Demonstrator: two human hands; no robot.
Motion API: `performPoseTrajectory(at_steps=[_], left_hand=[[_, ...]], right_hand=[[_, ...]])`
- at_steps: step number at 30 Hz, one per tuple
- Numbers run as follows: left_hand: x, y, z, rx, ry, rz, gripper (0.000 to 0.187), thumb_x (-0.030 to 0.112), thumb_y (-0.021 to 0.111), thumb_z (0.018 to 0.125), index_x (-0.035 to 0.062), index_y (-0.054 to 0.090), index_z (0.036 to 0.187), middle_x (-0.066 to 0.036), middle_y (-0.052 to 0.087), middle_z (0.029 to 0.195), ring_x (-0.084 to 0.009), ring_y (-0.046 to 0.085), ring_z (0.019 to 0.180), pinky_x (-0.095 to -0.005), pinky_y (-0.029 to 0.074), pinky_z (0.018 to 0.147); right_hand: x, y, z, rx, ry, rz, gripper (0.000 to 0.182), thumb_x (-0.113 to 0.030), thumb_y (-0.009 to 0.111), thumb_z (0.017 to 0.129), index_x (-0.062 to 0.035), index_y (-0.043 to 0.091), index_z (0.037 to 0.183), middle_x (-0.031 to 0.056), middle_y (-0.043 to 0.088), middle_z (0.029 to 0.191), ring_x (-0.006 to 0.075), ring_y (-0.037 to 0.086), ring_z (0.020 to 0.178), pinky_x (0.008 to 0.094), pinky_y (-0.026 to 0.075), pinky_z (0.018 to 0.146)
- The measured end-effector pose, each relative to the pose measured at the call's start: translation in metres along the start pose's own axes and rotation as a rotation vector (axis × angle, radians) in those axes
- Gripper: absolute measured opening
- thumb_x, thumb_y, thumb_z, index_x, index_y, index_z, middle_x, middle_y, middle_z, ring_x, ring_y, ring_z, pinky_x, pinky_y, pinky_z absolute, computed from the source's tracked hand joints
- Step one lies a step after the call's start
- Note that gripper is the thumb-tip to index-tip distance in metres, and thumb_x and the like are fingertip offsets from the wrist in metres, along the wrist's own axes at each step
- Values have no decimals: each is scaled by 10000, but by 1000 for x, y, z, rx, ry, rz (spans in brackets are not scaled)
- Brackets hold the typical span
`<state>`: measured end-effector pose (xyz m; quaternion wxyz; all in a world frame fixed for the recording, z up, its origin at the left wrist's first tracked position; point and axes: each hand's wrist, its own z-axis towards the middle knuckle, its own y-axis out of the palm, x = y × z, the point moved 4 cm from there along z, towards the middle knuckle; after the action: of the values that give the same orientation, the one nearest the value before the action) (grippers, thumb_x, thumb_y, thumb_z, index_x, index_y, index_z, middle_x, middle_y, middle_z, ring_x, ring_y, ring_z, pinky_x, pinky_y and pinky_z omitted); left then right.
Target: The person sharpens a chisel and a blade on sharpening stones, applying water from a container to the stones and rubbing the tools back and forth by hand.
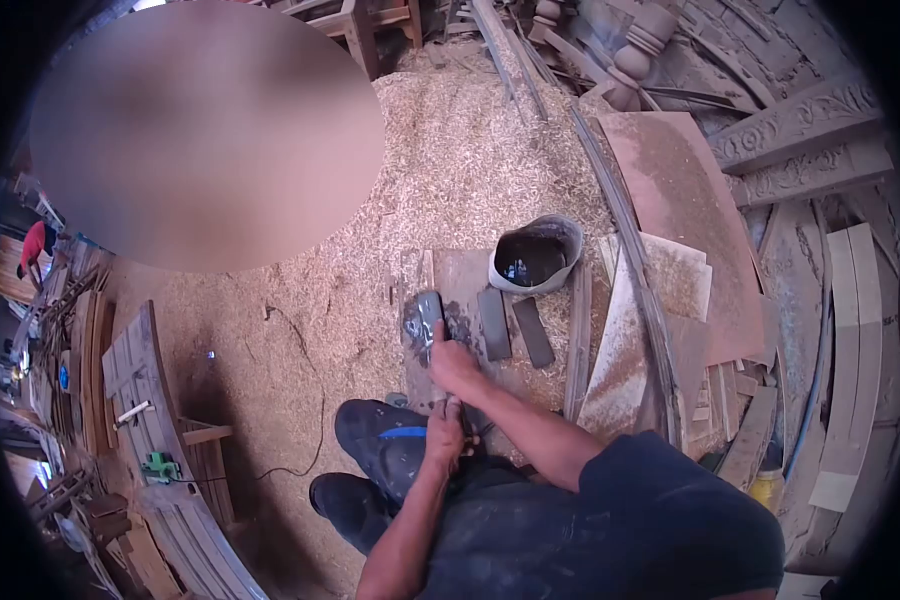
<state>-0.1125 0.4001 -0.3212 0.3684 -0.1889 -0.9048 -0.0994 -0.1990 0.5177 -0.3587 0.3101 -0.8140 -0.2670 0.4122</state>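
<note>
My right hand [452, 362] reaches over a wooden board [460, 266], one finger stretched onto a wet, dark rectangular block [430, 318]. Closer to my body, my left hand [445, 438] is closed near the board's front edge, just below my right hand; what it grips is too small to make out. Two more flat blocks, a grey one [494, 325] and a darker one [534, 333], lie to the right of the wet block. Behind them stands a cut-open container [536, 258] holding dark liquid.
Wood shavings [450, 150] cover the floor. Long strips [635, 250] and a pinkish sheet [685, 200] lie right. At left are a wooden bench [155, 400] with a green tool [160, 466], a cable, and a distant person in red [35, 245]. Carved wood [805, 125] leans upper right.
</note>
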Motion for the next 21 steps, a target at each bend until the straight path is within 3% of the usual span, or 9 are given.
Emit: performPoseTrajectory(at_steps=[3,4,6,10,11,14,17,20,21], left_hand=[[26,-3,12,-105,44,-36,448,420,408,1078,27,602,984,-96,598,628,-191,572,440,-319,416,367],[21,-5,29,-24,58,-24,476,430,399,1073,33,620,932,-94,598,617,-202,574,436,-337,426,384],[8,-4,35,39,88,57,392,365,429,1049,15,604,1019,-142,615,812,-240,593,675,-385,452,558],[-56,2,38,259,558,422,332,235,490,1000,-20,571,1195,-239,649,1200,-316,631,1154,-481,505,907],[-38,5,23,318,417,310,376,272,461,1032,-38,565,1218,-262,651,1186,-345,622,1178,-497,486,947],[-5,-2,41,123,129,47,490,389,441,1057,-69,619,1060,-213,680,809,-329,679,659,-471,529,625],[18,-1,16,169,91,2,500,385,437,1056,-83,612,1055,-199,647,712,-326,637,544,-464,522,590],[-17,9,8,294,395,-18,500,374,427,1040,-84,546,1200,-226,667,777,-323,623,487,-455,501,506],[-13,7,8,263,363,-14,500,371,425,1040,-85,545,1205,-235,672,796,-328,631,507,-458,506,518]], right_hand=[[-14,-22,20,85,-2,-30,748,-131,602,866,119,291,1499,344,688,949,463,708,870,550,577,752],[-13,-22,31,100,-6,-23,706,-128,596,872,106,328,1482,334,692,955,452,710,879,538,581,750],[-21,-28,22,57,54,77,616,-127,588,881,62,410,1440,309,702,969,443,709,900,524,585,754],[-7,1,-5,54,-35,-138,724,-143,548,896,66,270,1531,354,677,1012,508,668,982,552,518,886],[-13,0,0,51,-67,-139,739,-147,542,894,69,252,1539,360,674,1011,511,666,979,553,517,885],[-1,-1,47,56,-128,-148,770,-147,533,885,69,223,1556,363,670,1036,500,673,977,544,531,876],[-1,2,38,87,-205,-157,760,-141,531,881,75,238,1548,365,669,1030,496,677,956,547,538,855],[-8,-2,4,64,-213,-203,723,-128,533,879,85,279,1522,374,665,999,507,673,924,552,539,835],[-10,0,-2,38,-188,-225,709,-122,534,878,88,294,1512,377,664,989,511,671,913,552,539,829]])
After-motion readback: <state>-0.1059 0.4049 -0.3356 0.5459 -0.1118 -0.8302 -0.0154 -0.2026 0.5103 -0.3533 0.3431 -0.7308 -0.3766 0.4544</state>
